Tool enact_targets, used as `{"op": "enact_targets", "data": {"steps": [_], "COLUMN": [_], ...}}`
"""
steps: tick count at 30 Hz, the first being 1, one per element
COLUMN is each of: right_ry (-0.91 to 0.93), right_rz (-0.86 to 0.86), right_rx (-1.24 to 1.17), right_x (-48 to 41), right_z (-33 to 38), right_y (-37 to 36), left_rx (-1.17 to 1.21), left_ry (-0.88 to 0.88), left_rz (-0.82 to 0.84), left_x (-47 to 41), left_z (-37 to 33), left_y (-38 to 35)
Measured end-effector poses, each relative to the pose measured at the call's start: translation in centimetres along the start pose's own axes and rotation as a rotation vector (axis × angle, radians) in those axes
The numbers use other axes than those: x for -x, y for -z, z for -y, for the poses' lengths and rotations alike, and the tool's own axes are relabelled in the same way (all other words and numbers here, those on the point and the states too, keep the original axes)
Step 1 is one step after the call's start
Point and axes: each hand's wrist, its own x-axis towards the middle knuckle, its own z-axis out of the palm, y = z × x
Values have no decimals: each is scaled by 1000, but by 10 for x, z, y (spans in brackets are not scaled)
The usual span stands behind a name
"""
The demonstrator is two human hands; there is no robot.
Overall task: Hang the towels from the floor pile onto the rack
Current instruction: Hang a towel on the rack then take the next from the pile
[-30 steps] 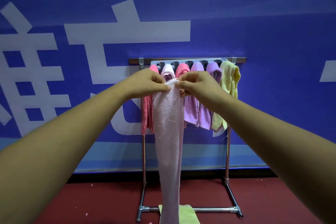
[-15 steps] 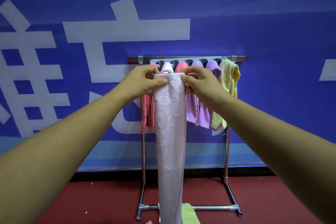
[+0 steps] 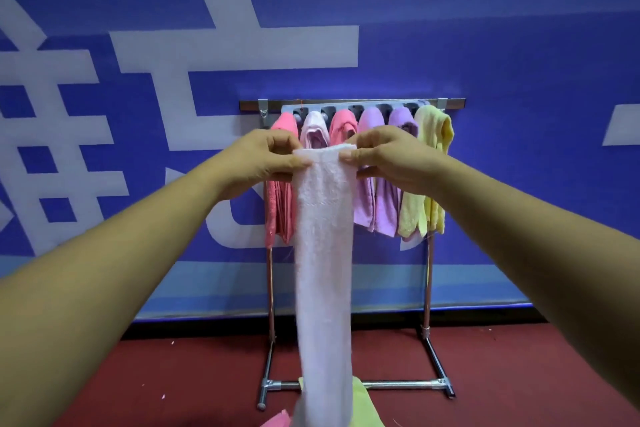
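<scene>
While I stood facing the rack (image 3: 349,103), my left hand (image 3: 263,158) and right hand (image 3: 388,156) each pinched a top corner of the pale pink towel (image 3: 323,253), fingers (image 3: 350,157) curled onto its edge. It hung straight down before the six hung towels (image 3: 381,204), its lower end beside the floor pile (image 3: 367,406).

Red floor (image 3: 519,374) bears rack (image 3: 398,384), green towel (image 3: 364,406), pink towel (image 3: 277,421).
</scene>
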Motion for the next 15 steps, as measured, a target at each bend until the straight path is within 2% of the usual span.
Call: {"op": "enact_targets", "data": {"steps": [4,9,13,15], "right_ry": [23,33,37,43], "right_rz": [-81,-125,-18,76], "right_rx": [-176,-145,-76,70], "right_x": [1,-3,-9,-10], "right_z": [1,5,11,15], "right_y": [-6,-9,-4,-5], "left_rx": [20,-42,-63,-77], "left_ry": [-58,-82,-91,-88], "left_rz": [-128,-241,-263,-244], "left_x": [-4,-9,-9,-9], "left_z": [3,-1,-2,0], "left_y": [-6,-14,-15,-18]}}
